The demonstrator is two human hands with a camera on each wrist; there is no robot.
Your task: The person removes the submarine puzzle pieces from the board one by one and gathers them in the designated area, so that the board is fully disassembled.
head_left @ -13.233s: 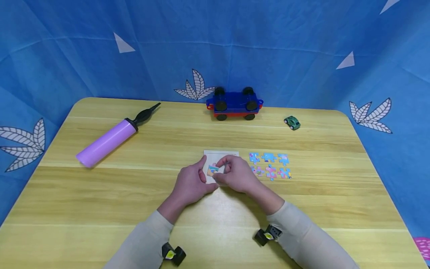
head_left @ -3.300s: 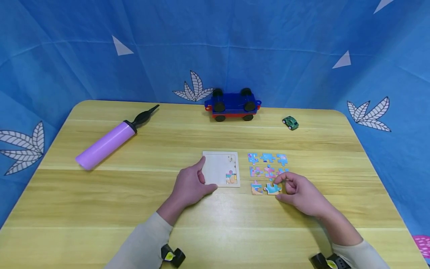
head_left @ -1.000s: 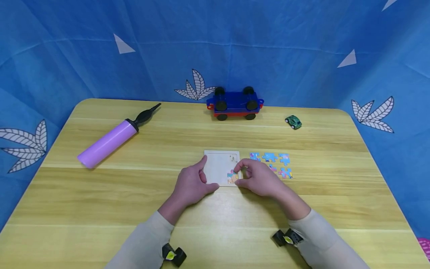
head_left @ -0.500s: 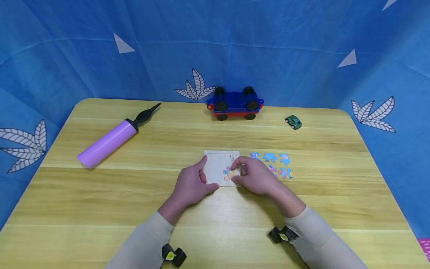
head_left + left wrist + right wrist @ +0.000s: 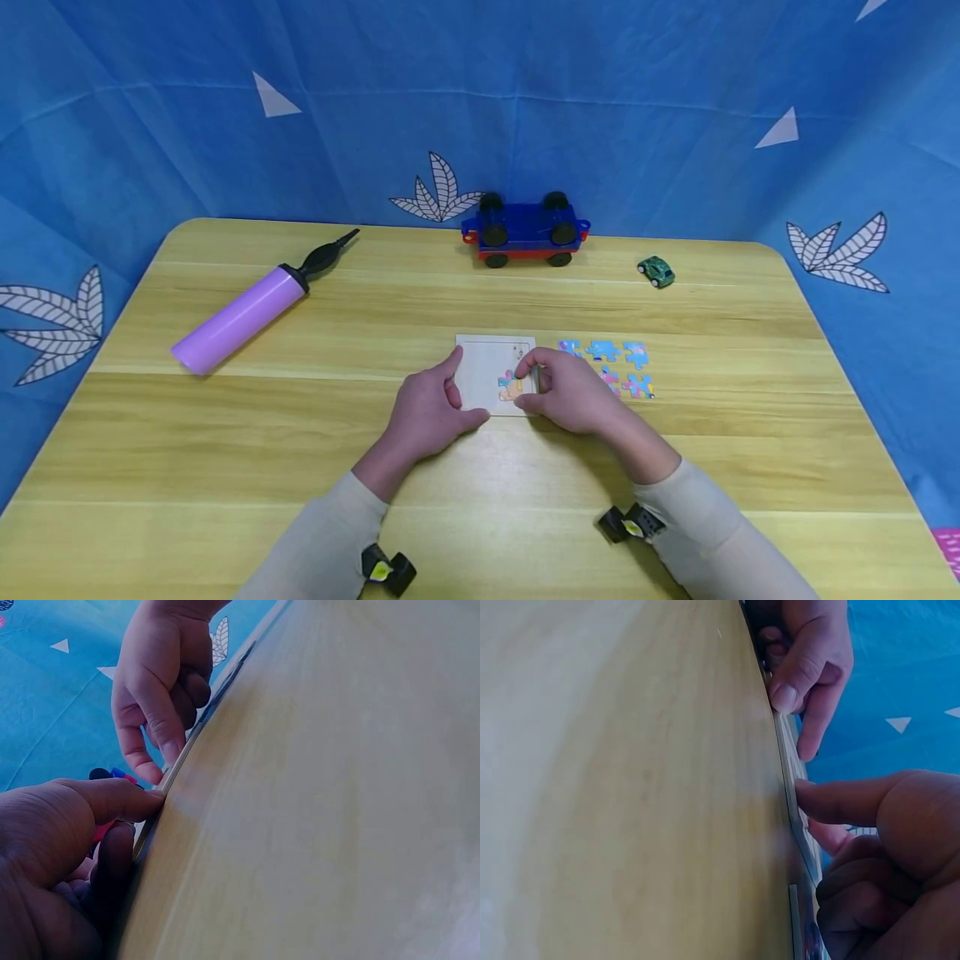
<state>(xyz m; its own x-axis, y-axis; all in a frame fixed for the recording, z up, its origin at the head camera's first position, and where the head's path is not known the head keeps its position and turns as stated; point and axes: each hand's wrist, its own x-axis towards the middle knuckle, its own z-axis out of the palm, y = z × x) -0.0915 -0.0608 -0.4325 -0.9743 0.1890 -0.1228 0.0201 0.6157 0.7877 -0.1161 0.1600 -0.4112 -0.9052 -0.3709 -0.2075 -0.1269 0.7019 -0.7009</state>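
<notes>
A pale square puzzle board [image 5: 477,367] lies flat on the wooden table. The left hand [image 5: 431,412] holds its lower left corner, thumb along the front edge and index finger along the left side. Over the board's right part, the right hand [image 5: 562,392] pinches a jigsaw piece [image 5: 508,388], blue, pink and peach, between thumb and index finger. In the left wrist view the left thumb [image 5: 127,801] presses the board's edge. The right wrist view shows the right thumb [image 5: 840,802] at the board, seen edge-on. Several loose jigsaw pieces [image 5: 603,351] lie right of the board, partly hidden by the right hand.
A purple hand pump [image 5: 240,321] with a black nozzle lies at the left. At the back is a blue and red toy wagon [image 5: 527,233], with a small green toy car [image 5: 656,272] to its right. A blue cloth [image 5: 600,83] hangs behind the table.
Around three seconds ago the right hand was at the loose pieces' lower row. It has since moved onto the board and shifted the corner piece slightly left and up. The left hand stays put.
</notes>
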